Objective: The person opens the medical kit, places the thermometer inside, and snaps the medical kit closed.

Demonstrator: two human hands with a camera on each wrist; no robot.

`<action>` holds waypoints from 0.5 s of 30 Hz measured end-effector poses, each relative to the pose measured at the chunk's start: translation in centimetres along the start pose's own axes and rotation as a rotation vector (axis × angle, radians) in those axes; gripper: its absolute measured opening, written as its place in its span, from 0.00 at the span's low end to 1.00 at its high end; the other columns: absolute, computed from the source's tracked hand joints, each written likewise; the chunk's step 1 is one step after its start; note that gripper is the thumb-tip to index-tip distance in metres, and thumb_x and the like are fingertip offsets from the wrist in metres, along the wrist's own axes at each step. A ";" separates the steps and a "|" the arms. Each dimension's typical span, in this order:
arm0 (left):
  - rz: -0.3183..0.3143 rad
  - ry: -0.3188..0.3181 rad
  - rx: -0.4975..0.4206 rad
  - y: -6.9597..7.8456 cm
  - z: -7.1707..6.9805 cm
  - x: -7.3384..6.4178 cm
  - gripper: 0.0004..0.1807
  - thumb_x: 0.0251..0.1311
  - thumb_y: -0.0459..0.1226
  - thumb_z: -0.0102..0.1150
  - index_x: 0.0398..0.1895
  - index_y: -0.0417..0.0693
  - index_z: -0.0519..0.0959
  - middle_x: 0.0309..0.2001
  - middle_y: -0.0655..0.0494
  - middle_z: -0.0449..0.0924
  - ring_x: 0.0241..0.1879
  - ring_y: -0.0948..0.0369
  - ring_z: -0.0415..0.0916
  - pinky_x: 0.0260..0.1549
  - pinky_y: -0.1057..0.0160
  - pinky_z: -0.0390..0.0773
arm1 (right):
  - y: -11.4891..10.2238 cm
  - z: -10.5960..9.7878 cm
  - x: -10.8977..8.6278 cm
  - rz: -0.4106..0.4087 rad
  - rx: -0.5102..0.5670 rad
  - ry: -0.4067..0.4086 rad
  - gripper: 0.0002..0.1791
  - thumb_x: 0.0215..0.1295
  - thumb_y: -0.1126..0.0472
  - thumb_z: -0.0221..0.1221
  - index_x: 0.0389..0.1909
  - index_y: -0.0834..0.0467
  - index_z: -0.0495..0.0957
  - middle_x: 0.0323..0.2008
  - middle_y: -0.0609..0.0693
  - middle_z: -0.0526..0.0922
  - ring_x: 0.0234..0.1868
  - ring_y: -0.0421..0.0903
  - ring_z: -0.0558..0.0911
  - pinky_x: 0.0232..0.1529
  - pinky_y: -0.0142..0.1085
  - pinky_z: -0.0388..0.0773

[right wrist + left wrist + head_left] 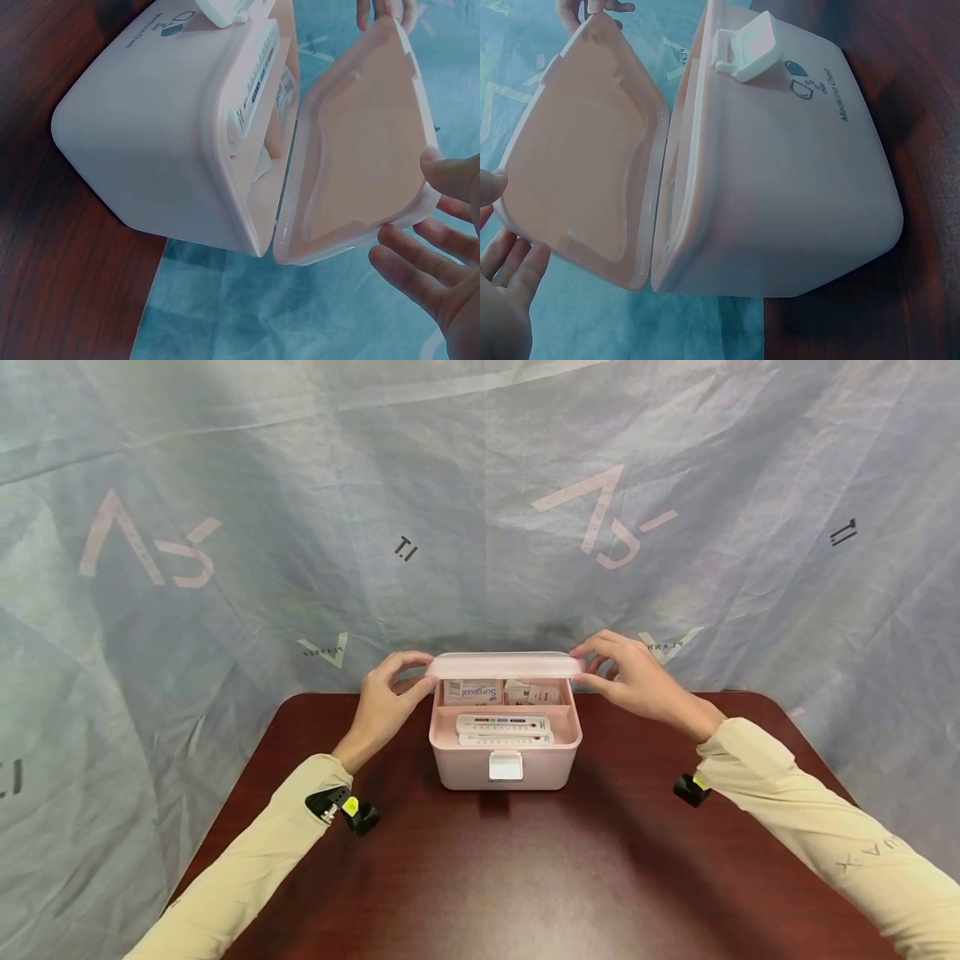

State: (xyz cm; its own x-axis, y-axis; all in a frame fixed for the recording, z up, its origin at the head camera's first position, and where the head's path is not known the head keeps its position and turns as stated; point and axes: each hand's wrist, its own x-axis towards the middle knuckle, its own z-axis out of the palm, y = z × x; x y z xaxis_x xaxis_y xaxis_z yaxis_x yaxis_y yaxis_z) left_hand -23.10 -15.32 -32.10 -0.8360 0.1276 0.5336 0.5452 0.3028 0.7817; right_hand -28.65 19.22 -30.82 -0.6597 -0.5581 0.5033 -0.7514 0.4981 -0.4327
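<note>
A pale pink medicine chest [461, 770] stands on the table, its lid [506, 666] raised and tilted back. My left hand [384, 703] holds the lid's left corner between thumb and fingers. At the opposite corner, my right hand [632, 678] grips the lid the same way. The white front latch [506, 766] is flipped up, as the left wrist view also shows. Inside the front compartment lie two white thermometer-like strips [502, 724]. Behind a divider are a packet marked "Surgical" [471, 692] and some white-and-red packets [534, 693], partly hidden by the lid.
A dark red-brown wooden table [495, 868] carries the chest near its far edge. Behind it hangs a grey printed cloth [480, 527], close to the lid and both hands. Black wrist cameras [363, 819] sit below each wrist.
</note>
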 end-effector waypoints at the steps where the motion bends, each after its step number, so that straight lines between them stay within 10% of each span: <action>1: 0.000 -0.001 -0.001 0.0 0.0 0.0 0.16 0.58 0.26 0.61 0.50 0.30 0.76 0.50 0.39 0.75 0.55 0.49 0.72 0.50 0.57 0.77 | 0.0 0.0 0.0 -0.003 0.000 0.003 0.16 0.55 0.64 0.68 0.45 0.59 0.80 0.42 0.49 0.79 0.34 0.42 0.80 0.28 0.39 0.80; 15: 0.013 0.008 -0.017 -0.1 0.2 -0.2 0.16 0.58 0.26 0.61 0.49 0.30 0.76 0.49 0.38 0.75 0.52 0.47 0.74 0.47 0.61 0.78 | 0.0 0.0 -0.4 -0.001 0.008 0.010 0.15 0.56 0.64 0.67 0.46 0.58 0.80 0.42 0.49 0.78 0.33 0.42 0.80 0.28 0.35 0.80</action>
State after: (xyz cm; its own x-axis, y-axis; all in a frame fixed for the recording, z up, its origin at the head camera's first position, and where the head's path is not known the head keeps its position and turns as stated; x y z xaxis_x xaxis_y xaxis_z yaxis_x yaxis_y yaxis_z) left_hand -23.06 -15.20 -32.35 -0.8281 0.1239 0.5467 0.5574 0.2855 0.7796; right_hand -28.41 19.40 -31.03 -0.6585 -0.5524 0.5111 -0.7525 0.4917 -0.4381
